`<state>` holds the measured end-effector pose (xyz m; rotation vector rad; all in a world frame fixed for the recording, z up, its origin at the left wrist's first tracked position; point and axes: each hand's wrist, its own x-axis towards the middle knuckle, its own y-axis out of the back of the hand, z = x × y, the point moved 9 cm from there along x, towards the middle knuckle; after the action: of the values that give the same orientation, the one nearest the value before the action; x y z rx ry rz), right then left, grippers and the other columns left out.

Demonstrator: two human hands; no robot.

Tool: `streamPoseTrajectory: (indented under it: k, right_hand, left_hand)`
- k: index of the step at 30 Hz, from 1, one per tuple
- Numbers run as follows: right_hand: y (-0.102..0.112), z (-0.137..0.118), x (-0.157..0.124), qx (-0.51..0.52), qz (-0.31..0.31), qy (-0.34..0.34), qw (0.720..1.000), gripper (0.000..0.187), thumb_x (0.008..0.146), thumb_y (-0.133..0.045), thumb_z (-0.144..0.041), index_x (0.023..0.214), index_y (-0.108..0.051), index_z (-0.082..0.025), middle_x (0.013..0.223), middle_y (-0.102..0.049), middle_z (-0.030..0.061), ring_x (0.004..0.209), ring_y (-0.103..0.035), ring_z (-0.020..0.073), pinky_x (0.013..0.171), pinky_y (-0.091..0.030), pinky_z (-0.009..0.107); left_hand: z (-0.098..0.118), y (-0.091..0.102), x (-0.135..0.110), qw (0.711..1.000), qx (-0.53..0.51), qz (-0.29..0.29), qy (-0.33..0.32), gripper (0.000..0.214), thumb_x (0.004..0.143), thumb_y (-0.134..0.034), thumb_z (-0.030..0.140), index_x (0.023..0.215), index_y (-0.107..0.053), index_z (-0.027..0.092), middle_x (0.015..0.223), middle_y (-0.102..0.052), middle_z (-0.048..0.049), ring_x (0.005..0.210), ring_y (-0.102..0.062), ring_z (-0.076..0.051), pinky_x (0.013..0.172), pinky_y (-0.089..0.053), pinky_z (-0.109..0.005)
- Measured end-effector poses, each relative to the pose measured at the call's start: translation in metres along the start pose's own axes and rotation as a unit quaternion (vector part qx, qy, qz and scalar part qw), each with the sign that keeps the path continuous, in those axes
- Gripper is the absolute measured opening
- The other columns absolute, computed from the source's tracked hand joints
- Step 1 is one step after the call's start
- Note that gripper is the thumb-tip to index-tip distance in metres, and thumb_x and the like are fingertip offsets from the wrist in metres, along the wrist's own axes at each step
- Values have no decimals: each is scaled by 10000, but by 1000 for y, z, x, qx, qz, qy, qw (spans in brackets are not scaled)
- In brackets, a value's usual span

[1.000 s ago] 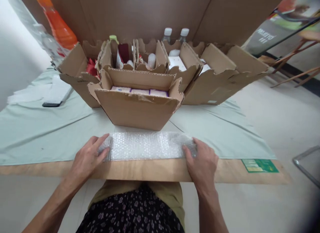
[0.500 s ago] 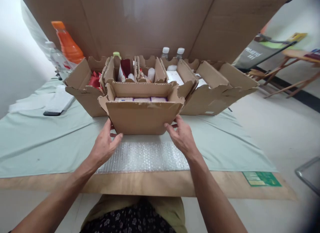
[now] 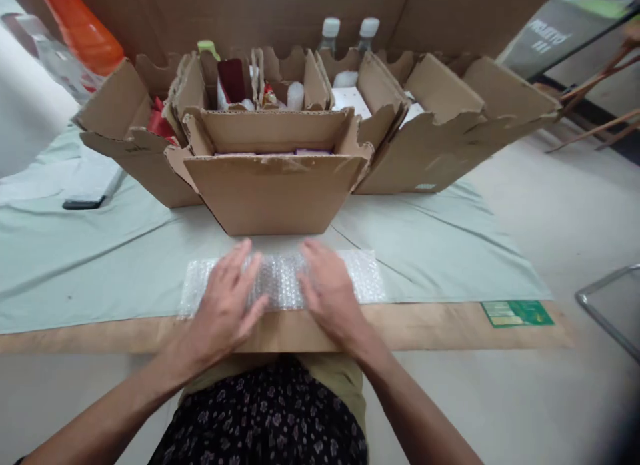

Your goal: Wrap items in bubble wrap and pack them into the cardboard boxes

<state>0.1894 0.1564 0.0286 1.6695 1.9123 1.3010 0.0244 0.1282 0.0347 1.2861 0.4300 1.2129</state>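
A strip of clear bubble wrap (image 3: 280,282) lies flat along the table's near edge, on the pale green cloth (image 3: 100,252). My left hand (image 3: 227,302) rests palm down on its left half, fingers spread. My right hand (image 3: 327,295) lies flat on its middle right, fingers stretched out. Neither hand holds anything. Just beyond the wrap stands an open cardboard box (image 3: 273,185) with small purple-edged packs barely showing inside.
Behind it stand more open cardboard boxes (image 3: 440,142) holding white bottles, red packs and white boxes. An orange bottle (image 3: 83,28) and a clear bottle stand at far left. A black phone (image 3: 83,202) lies left. A green label (image 3: 517,313) sits on the wooden edge.
Both hands left the wrap's ends, touched the front box's lower corners, then came back and now lie flat near the middle of the wrap. The view has tilted.
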Motion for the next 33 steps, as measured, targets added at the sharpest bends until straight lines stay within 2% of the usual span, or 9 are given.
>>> streamPoseTrajectory:
  k: [3,5,10,14,18,21,27,30,33]
  right_hand:
    - [-40,-20,-6,-41,-106,47,992,502,1011,-490,-259,1496,-520,-132,1572,-521,172,1467,-466,308,1173,-434,535]
    - [-36,1,-17,-87,-115,29,989,536,1024,-507,-352,1510,-505,-128,1597,-488,181,1490,-435,331,1179,-412,558]
    - [52,98,-78,-215,1,-121,969,541,1053,-412,-454,1462,-549,-128,1546,-536,220,1430,-493,396,1104,-423,622]
    - [86,82,-83,-249,88,-140,954,482,1040,-454,-434,1384,-603,-130,1506,-568,230,1411,-506,411,1085,-417,621]
    - [25,5,-33,-177,0,3,984,433,1038,-480,-330,1421,-585,-157,1565,-527,178,1453,-476,331,1136,-418,531]
    - [-13,-8,-26,-130,-97,57,985,426,1037,-496,-328,1428,-589,-187,1558,-546,144,1456,-476,309,1152,-413,526]
    - [67,88,-75,-132,56,-94,985,413,1037,-452,-436,1307,-664,-206,1361,-696,138,1300,-612,317,1067,-471,538]
    - [90,113,-77,-161,115,-157,968,422,993,-499,-464,1263,-673,-192,1308,-709,165,1252,-625,338,1050,-467,550]
    - [72,113,-55,-157,98,-180,966,352,939,-553,-444,1125,-692,-179,1356,-678,186,1270,-601,356,1056,-445,565]
  left_hand:
    - [10,-37,-13,987,30,-141,-70,683,1043,-456,433,1628,-245,149,1650,-388,-215,1533,-371,-361,1248,-287,-604]
    - [-10,-44,-22,980,53,-179,-74,662,1054,-417,486,1627,-276,187,1678,-354,-180,1555,-336,-354,1259,-243,-611]
    - [-64,-20,-44,983,76,-163,-34,589,1074,-360,484,1629,-302,295,1724,-271,-107,1584,-270,-345,1274,-180,-595]
    - [-39,-13,-34,991,59,-115,-36,626,1069,-393,475,1649,-248,291,1746,-198,-105,1611,-181,-341,1295,-109,-575]
    - [16,-35,-16,980,12,-141,-140,589,1062,-426,483,1611,-352,285,1720,-289,-84,1609,-203,-309,1311,-91,-551]
    - [10,-45,-19,967,-9,-193,-167,547,1045,-472,475,1565,-442,307,1673,-396,-57,1575,-305,-307,1306,-138,-573]
    - [-63,0,-51,990,-28,-121,-60,510,1052,-454,357,1562,-445,349,1651,-437,-36,1550,-359,-311,1268,-288,-575]
    - [-63,21,-54,999,-13,-30,-19,483,1027,-522,334,1509,-513,310,1575,-531,-85,1510,-418,-340,1236,-342,-596]
    - [-37,10,-47,998,-9,-44,-42,460,1027,-527,327,1484,-534,278,1576,-528,-100,1509,-420,-336,1242,-333,-605]
